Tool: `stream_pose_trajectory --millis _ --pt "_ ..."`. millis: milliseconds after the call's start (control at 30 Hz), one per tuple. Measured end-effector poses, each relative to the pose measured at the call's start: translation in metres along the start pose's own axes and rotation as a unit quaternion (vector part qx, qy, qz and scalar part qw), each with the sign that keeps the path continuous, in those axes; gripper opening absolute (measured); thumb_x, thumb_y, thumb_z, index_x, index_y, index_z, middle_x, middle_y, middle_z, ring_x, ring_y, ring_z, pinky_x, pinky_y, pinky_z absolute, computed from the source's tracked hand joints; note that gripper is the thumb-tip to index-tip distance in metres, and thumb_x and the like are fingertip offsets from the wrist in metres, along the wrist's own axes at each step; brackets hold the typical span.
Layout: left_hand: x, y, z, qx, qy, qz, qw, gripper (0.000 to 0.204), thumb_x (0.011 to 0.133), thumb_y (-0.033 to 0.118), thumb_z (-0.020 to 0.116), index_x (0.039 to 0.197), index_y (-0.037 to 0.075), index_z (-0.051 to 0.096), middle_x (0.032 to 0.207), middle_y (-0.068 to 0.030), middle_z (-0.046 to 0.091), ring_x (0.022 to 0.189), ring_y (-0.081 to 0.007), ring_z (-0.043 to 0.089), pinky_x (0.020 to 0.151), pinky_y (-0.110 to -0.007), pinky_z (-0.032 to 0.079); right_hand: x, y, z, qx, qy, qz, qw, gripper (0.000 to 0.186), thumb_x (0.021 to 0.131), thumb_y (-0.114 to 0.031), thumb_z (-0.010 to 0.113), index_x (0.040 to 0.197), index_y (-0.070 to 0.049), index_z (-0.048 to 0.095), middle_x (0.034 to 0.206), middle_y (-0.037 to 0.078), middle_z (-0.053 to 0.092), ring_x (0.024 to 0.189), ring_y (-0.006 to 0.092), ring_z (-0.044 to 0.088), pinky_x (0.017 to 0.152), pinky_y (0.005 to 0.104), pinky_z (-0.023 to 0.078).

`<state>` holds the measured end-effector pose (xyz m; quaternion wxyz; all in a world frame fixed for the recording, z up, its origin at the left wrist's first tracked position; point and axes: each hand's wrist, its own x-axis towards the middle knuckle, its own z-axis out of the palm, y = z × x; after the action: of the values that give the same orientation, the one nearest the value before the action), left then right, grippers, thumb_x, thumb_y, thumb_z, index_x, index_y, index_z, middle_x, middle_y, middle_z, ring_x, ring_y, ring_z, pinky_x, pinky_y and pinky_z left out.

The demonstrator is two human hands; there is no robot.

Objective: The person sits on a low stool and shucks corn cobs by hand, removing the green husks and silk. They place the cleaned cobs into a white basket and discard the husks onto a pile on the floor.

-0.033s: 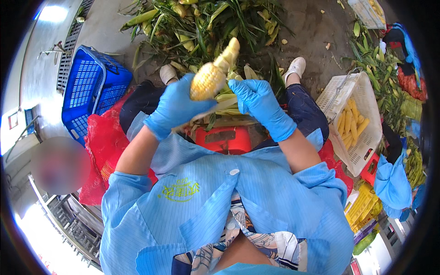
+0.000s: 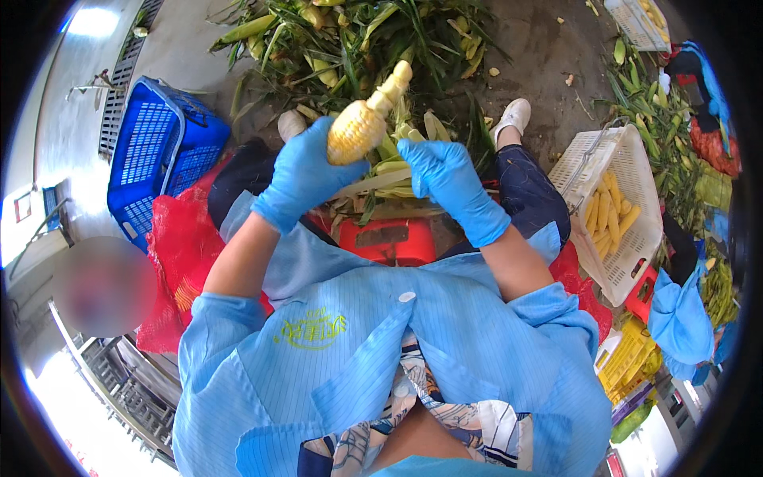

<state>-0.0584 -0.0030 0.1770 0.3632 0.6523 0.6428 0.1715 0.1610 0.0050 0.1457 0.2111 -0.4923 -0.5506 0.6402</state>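
Observation:
My left hand (image 2: 306, 171), in a blue glove, is wrapped round the thick end of a peeled ear of corn (image 2: 356, 133). Its pale, narrow stem end points up and away to the right. To the right of it, apart from the ear, my gloved right hand (image 2: 453, 179) is closed with its fingers curled in. Whether anything is pinched in those fingers is hidden. Below and between both hands lie loose pale green corn husks (image 2: 389, 176).
A big heap of husks and unpeeled corn (image 2: 350, 48) covers the floor ahead. On the right a white crate (image 2: 636, 230) holds peeled ears (image 2: 610, 215). A blue crate (image 2: 143, 143) stands at left, beside red mesh sacks (image 2: 184, 258). Between my legs is a red plastic stool (image 2: 413, 238).
My left hand has shifted slightly left and up with the ear of corn. The right hand has hardly moved and stays closed.

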Motion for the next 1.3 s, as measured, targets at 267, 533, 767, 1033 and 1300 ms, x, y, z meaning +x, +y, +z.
stream_pose_trajectory --millis 267,533,767,1033,1300 --pt "-0.009 0.013 -0.003 -0.274 -0.317 -0.127 0.899 0.044 0.071 0.022 0.074 0.105 -0.002 0.057 0.083 -0.0077 0.063 0.072 -0.0147 0.062 0.068 -0.026 0.05 -0.008 -0.044 -0.011 -0.575 0.198 -0.393 0.689 0.054 0.079 -0.014 0.053 0.132 -0.023 0.046 0.136 -0.002 0.041 0.122 0.0225 0.041 0.097 0.0453 0.033" --pt "-0.023 0.037 0.01 -0.508 -0.411 -0.248 0.716 0.062 0.07 0.029 0.072 0.117 -0.006 0.05 0.092 -0.0157 0.063 0.073 -0.0202 0.064 0.062 -0.03 0.055 0.025 0.002 -0.032 -0.492 0.114 -0.528 0.683 0.02 0.065 -0.018 0.063 0.085 -0.015 0.059 0.073 0.003 0.053 0.066 0.0215 0.054 0.059 0.0326 0.045" --pt "-0.015 0.024 0.022 -0.615 -0.342 -0.244 0.668 0.063 0.077 0.032 0.065 0.124 -0.004 0.044 0.099 -0.0149 0.059 0.077 -0.0201 0.061 0.06 -0.029 0.053 0.021 0.012 -0.02 -0.469 0.148 -0.321 0.809 0.016 0.069 -0.026 0.066 0.073 -0.011 0.06 0.065 0.01 0.06 0.063 0.0267 0.061 0.056 0.0369 0.048" --pt "0.013 0.052 0.036 -0.602 -0.142 -0.067 0.783 0.056 0.083 0.03 0.062 0.126 -0.002 0.044 0.091 -0.0096 0.061 0.075 -0.0177 0.06 0.067 -0.029 0.05 -0.039 0.022 -0.044 -0.258 0.345 -0.038 0.902 0.027 0.074 -0.033 0.068 0.083 -0.008 0.061 0.073 0.016 0.064 0.068 0.0329 0.063 0.059 0.0419 0.05" --pt "0.008 -0.006 0.041 -0.742 -0.227 -0.097 0.623 0.063 0.09 0.044 0.045 0.137 0.004 0.032 0.117 -0.0179 0.054 0.087 -0.0273 0.06 0.074 -0.04 0.053 -0.29 -0.011 -0.136 -0.351 0.576 0.082 0.734 0.034 0.084 -0.038 0.06 0.097 -0.006 0.059 0.082 0.017 0.063 0.073 0.0331 0.062 0.065 0.0397 0.048"
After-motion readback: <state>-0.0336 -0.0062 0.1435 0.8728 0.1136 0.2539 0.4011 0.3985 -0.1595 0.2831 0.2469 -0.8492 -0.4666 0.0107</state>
